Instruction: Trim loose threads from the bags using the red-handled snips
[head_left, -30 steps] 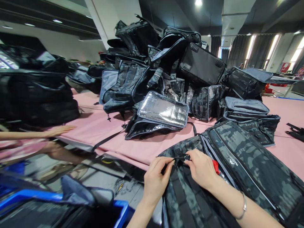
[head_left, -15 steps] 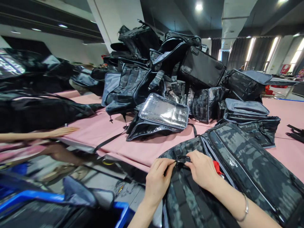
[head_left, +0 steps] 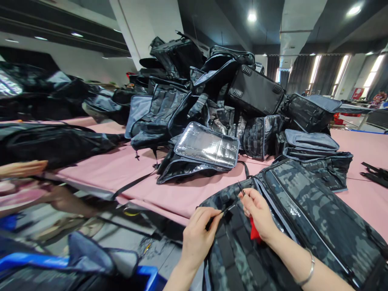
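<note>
A black-and-grey camouflage backpack (head_left: 303, 210) lies opened out in front of me at the table's edge. Over its upper part, my left hand (head_left: 200, 230) pinches the end of a thin dark strand (head_left: 228, 209) between thumb and fingertips. My right hand (head_left: 257, 212) is closed around what looks like a pair of thread snips (head_left: 242, 189), its slim dark tip pointing up and away. Something red (head_left: 255, 231), perhaps wrapping on the handle, hangs below that palm. Most of the tool is hidden by the fingers.
A tall heap of similar bags (head_left: 182, 97) stands on the pink-covered table (head_left: 136, 173). One with a silver lining (head_left: 207, 145) lies nearer. Black straps (head_left: 376, 173) rest at the right. A blue crate (head_left: 33, 260) holds bags at lower left, below another person's hand (head_left: 24, 167).
My right hand has turned and lifted off the black piece on the backpack, the red part swinging under the palm. My left hand keeps its pinch. The other person's hand has drawn back left.
</note>
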Available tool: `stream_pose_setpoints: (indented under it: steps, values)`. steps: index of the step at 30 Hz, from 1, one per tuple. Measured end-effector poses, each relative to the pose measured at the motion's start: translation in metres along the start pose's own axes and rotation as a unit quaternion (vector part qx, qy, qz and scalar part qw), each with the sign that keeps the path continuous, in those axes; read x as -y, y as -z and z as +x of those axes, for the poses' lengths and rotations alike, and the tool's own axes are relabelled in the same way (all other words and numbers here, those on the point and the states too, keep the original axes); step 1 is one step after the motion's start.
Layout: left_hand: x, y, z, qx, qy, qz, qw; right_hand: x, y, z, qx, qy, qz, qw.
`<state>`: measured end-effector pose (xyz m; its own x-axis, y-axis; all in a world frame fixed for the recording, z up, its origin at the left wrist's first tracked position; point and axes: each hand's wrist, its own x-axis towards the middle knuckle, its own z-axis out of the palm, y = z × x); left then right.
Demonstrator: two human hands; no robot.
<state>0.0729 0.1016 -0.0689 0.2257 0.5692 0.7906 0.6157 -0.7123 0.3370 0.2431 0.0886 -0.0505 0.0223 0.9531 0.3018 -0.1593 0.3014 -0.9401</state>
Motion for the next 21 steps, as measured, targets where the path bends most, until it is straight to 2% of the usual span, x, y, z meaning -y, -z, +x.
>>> stream_pose_setpoints:
  steps: [3,6,10,13,15,17,21]
  values:
    - [0.0,-0.001,-0.001,-0.024,-0.002,-0.008,1.0,-0.001,0.004,0.001,-0.031,0.004,-0.03,0.999]
    - [-0.003,0.0,0.004,-0.038,-0.029,-0.001,0.999,-0.009,0.003,0.002,-0.025,-0.037,-0.078,0.996]
    - [-0.005,0.002,0.011,0.002,-0.09,0.002,0.996,-0.02,-0.004,0.003,-0.018,-0.093,-0.195,0.976]
    - [-0.005,0.002,0.012,0.032,-0.099,0.0,0.995,-0.027,-0.008,0.004,-0.004,-0.08,-0.223,0.971]
    - [-0.004,0.002,0.012,0.03,-0.061,-0.011,0.998,-0.03,-0.007,0.004,0.004,-0.052,-0.189,0.981]
    - [-0.003,0.002,0.013,0.034,0.009,-0.046,0.998,-0.032,-0.005,0.004,0.011,-0.026,-0.148,0.989]
    - [0.002,0.006,0.018,0.115,0.129,-0.132,0.976,-0.028,-0.004,0.003,0.018,0.005,-0.141,0.99]
